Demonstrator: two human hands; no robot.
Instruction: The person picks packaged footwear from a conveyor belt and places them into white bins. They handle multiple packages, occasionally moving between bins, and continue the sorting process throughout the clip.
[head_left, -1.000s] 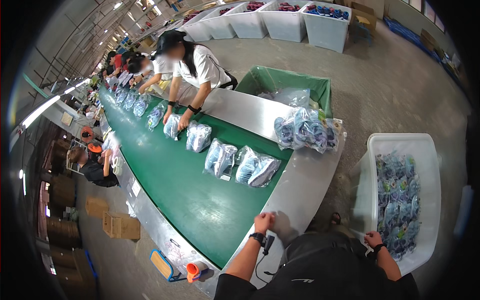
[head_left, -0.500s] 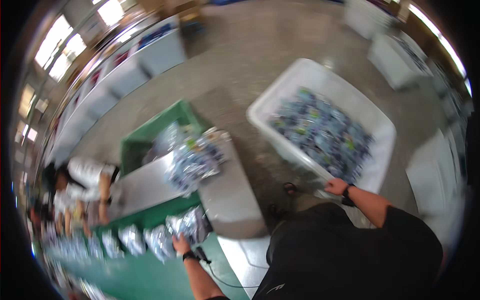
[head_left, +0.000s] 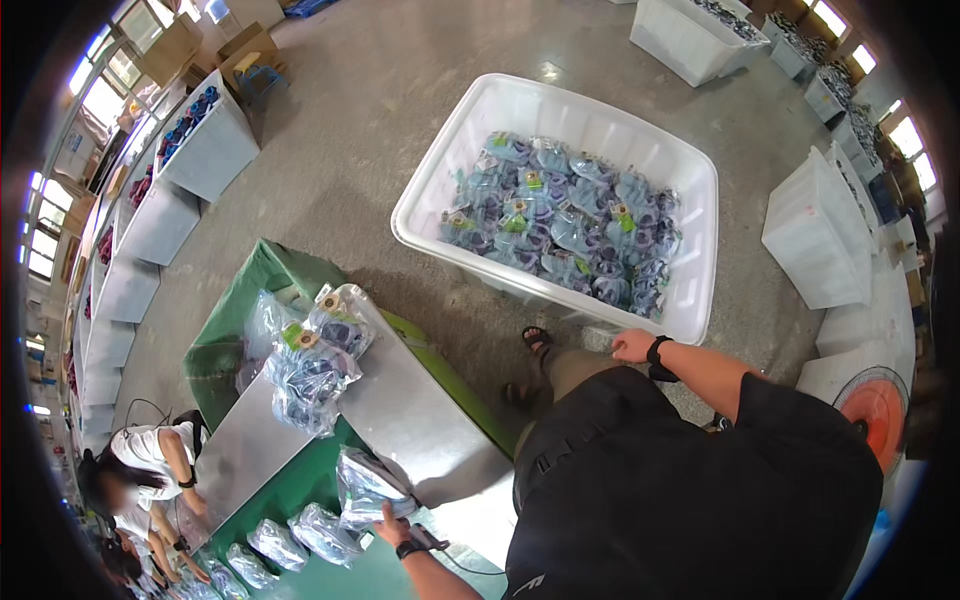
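My left hand (head_left: pixel 394 525) has its fingers closed on the lower edge of a clear plastic bag (head_left: pixel 366 488) holding pale blue goods, at the end of a row on the green work surface (head_left: pixel 385 572). My right hand (head_left: pixel 632 345) is loosely closed beside the near rim of a large white tub (head_left: pixel 425 190); nothing shows in its fingers. Inside the tub lie many bagged pale blue and purple items (head_left: pixel 560 215) with green labels. More bagged items (head_left: pixel 310 375) are piled on the metal tabletop, beyond my left hand.
Beyond the pile stands a green bin (head_left: pixel 225 315). At the left, co-workers (head_left: pixel 155 460) handle bags along the green surface. White bins (head_left: pixel 210 150) line the left side, and others (head_left: pixel 815 235) stand at the right. An orange fan (head_left: pixel 875 415) is close to my right side.
My view has turned and sharpened, so the white tub and the table now appear farther left. My left hand stays at the bag; my right hand stays near the tub's rim.
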